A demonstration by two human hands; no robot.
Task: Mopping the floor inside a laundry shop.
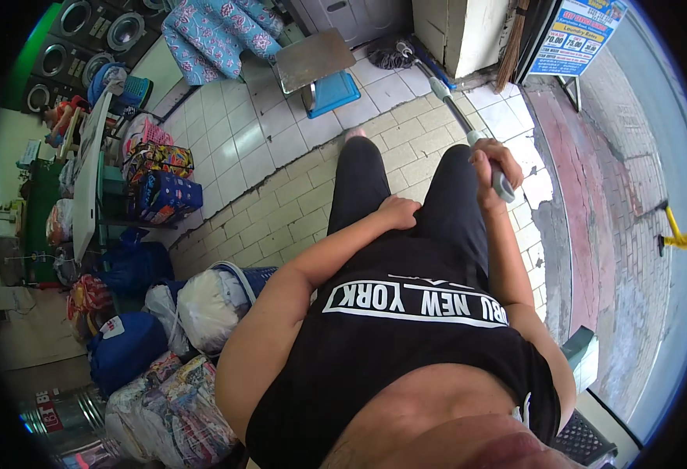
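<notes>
From my remote feed, the right hand [493,166] clenches the mop handle [457,113], whose long axis runs up and leftward to the mop head [388,53] on the tiled floor [281,133], while the left hand [400,212] rests loosely closed, holding nothing, on the thigh

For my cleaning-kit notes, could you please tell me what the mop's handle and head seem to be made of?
The mop handle looks like smooth painted metal or plastic, going by its pale sheen; which one is unclear. The right hand grips its grey sleeve, likely plastic or rubber. The mop head looks like dark, stringy yarn or fabric.
</notes>
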